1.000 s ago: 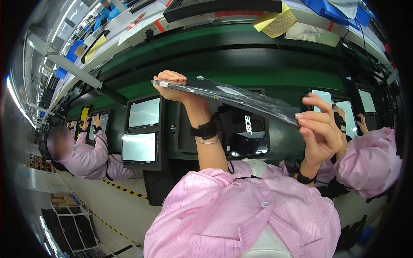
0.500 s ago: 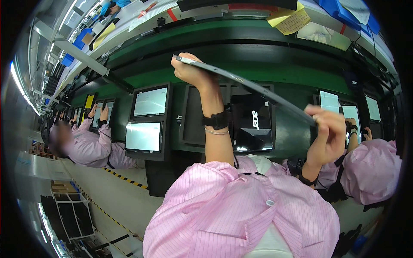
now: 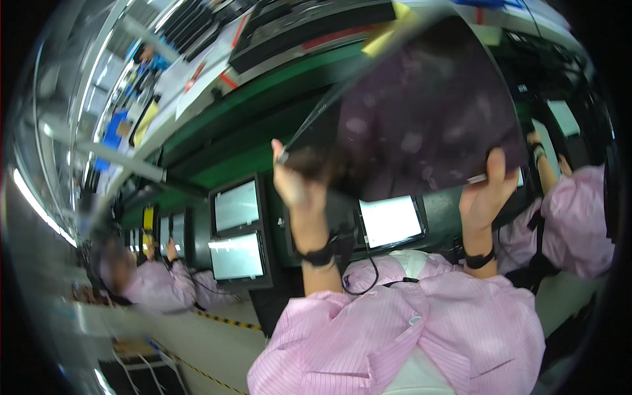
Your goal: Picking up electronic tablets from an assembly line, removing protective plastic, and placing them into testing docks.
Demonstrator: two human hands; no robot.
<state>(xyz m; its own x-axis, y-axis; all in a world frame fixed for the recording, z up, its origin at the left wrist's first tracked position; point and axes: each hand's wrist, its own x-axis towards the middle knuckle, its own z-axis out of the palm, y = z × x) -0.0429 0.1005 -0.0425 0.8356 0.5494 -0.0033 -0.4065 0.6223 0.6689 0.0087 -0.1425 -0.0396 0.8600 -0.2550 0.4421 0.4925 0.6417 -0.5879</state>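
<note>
I hold up a thin dark flat panel (image 3: 421,118) with both hands, its broad dusty face turned toward me and blurred. My left hand (image 3: 296,184) grips the panel's lower left corner. Gripping its lower right edge is my right hand (image 3: 484,194), fingers wrapped over the rim. Both wrists wear black straps, and a thin black cord (image 3: 365,280) hangs below the left one. My pink striped sleeves (image 3: 401,329) fill the lower middle.
Lit screens (image 3: 237,207) (image 3: 390,220) stand in a dark rack under a green shelf (image 3: 250,125). A co-worker in pink (image 3: 155,286) works at far left, another (image 3: 579,210) at right. Yellow-black floor tape (image 3: 224,320) runs below.
The panel was held nearly edge-on and has tipped up, so its wide face now fills the upper right. Both hands stayed on its ends and rose closer to the camera.
</note>
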